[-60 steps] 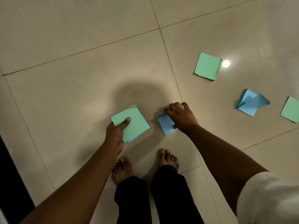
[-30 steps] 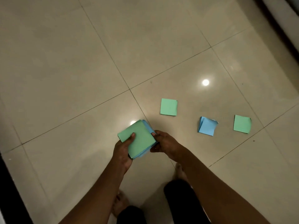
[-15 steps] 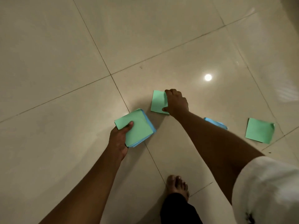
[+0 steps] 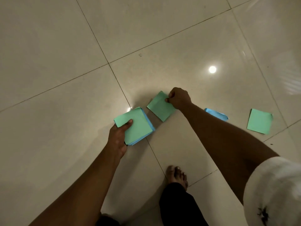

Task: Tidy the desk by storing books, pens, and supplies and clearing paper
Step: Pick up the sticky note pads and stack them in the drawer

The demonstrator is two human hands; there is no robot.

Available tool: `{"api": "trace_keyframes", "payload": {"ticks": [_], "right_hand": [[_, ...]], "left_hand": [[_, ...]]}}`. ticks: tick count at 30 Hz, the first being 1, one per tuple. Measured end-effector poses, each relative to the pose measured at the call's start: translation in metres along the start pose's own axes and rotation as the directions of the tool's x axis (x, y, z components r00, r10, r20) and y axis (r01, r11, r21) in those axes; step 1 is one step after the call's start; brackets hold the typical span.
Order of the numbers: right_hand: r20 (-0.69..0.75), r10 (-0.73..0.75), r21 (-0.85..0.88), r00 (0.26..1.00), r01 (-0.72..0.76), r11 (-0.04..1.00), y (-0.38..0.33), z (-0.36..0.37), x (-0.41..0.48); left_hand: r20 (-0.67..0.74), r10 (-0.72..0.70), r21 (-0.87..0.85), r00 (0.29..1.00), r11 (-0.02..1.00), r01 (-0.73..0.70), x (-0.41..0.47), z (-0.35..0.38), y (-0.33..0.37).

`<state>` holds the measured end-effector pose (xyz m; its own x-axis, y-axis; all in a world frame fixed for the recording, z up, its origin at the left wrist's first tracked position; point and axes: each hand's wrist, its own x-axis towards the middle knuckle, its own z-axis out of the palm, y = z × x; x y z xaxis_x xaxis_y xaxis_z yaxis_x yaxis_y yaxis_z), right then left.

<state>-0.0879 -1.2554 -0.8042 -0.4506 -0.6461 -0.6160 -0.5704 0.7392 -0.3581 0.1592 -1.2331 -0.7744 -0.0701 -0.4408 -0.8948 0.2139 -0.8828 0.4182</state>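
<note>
My left hand [image 4: 119,137] grips a stack of green and blue paper squares [image 4: 138,126], thumb on the top green sheet. My right hand [image 4: 178,99] pinches the upper right edge of a single green paper square [image 4: 158,107], which is tilted up just above the tiled floor, to the right of the stack. A blue folded paper [image 4: 216,114] lies on the floor beyond my right forearm, partly hidden by it. Another green paper square [image 4: 259,121] lies flat farther right.
Glossy beige floor tiles [image 4: 65,46] fill the view, with a lamp reflection [image 4: 212,69] at upper right. My bare right foot [image 4: 176,176] and dark trouser legs are at the bottom centre. No desk is in view.
My right hand has closed on the green square it was reaching over and lifted it from the floor. The left hand still holds the stack in about the same place.
</note>
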Motion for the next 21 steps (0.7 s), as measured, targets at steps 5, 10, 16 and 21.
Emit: {"api": "trace_keyframes", "payload": {"ticks": [5, 10, 16, 21], "right_hand": [[-0.069, 0.106, 0.561, 0.992, -0.049, 0.827, -0.002, -0.052, -0.067], [0.019, 0.070, 0.742, 0.997, -0.061, 0.668, -0.012, -0.075, -0.142], [-0.020, 0.099, 0.629, 0.995, -0.065, 0.774, -0.015, -0.049, -0.166], [-0.058, 0.034, 0.542, 0.998, 0.003, 0.840, -0.003, -0.035, -0.174]], "left_hand": [[0.021, -0.052, -0.046, 0.998, 0.998, 0.052, -0.037, 0.010, 0.004], [0.083, -0.092, -0.106, 0.992, 0.989, 0.101, -0.066, 0.031, 0.012], [0.165, -0.175, -0.056, 0.971, 0.981, 0.187, -0.091, 0.060, 0.005], [0.104, -0.020, 0.106, 0.994, 0.994, 0.009, -0.093, 0.064, -0.020]]}}
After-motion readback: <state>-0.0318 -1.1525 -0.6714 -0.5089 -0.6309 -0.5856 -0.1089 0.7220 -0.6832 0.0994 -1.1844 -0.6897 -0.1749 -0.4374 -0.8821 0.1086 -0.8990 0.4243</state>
